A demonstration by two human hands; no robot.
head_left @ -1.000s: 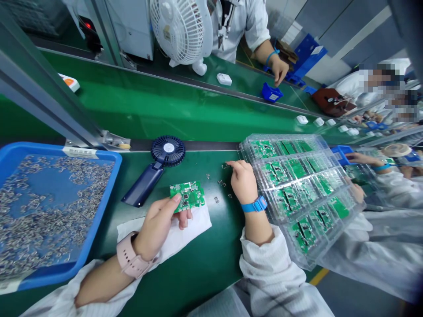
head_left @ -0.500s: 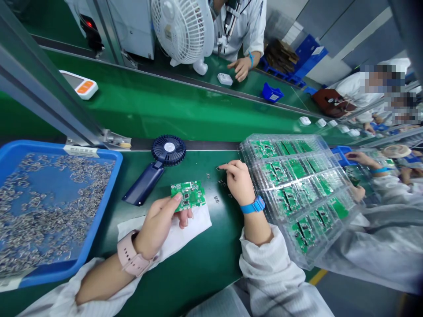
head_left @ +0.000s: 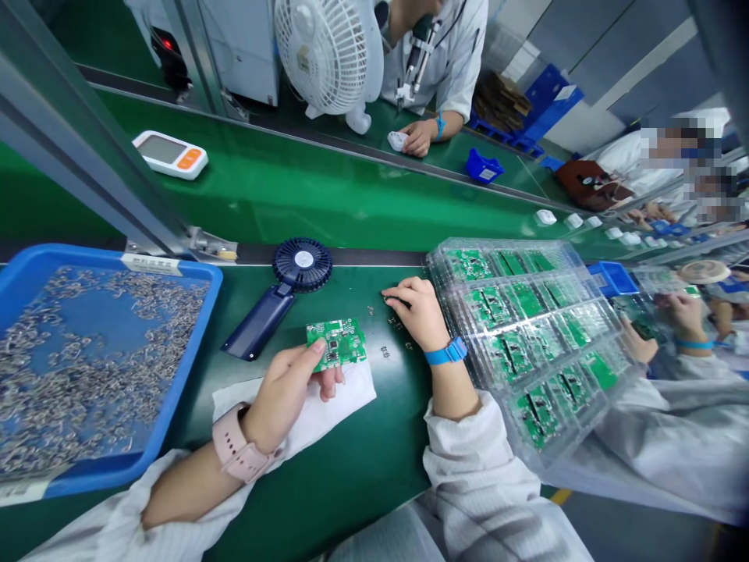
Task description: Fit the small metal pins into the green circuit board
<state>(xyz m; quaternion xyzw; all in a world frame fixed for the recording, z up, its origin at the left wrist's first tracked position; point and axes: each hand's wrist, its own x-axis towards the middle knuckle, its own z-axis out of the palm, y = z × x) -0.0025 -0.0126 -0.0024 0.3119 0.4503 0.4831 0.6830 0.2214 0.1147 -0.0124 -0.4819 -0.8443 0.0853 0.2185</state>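
My left hand point(head_left: 282, 396) is shut on a green circuit board point(head_left: 336, 344), holding it by its edge just above a white paper wipe point(head_left: 328, 398). A pink watch point(head_left: 236, 442) sits on that wrist. My right hand point(head_left: 418, 310), wearing a blue wristband point(head_left: 446, 352), rests on the green mat point(head_left: 363, 484) with its fingertips among several small metal clips point(head_left: 393, 316). Whether a clip lies between those fingertips, I cannot tell.
A blue tray point(head_left: 111, 367) of loose metal clips fills the left side. A stack of clear trays point(head_left: 530, 336) with green boards stands to my right. A navy handheld fan point(head_left: 275, 300) lies beyond the board. Co-workers' hands point(head_left: 655, 332) work at the right.
My right hand has slid left, closer to the clips. My left hand still holds the board. Across the belt, a co-worker's hand has moved left onto a white part.
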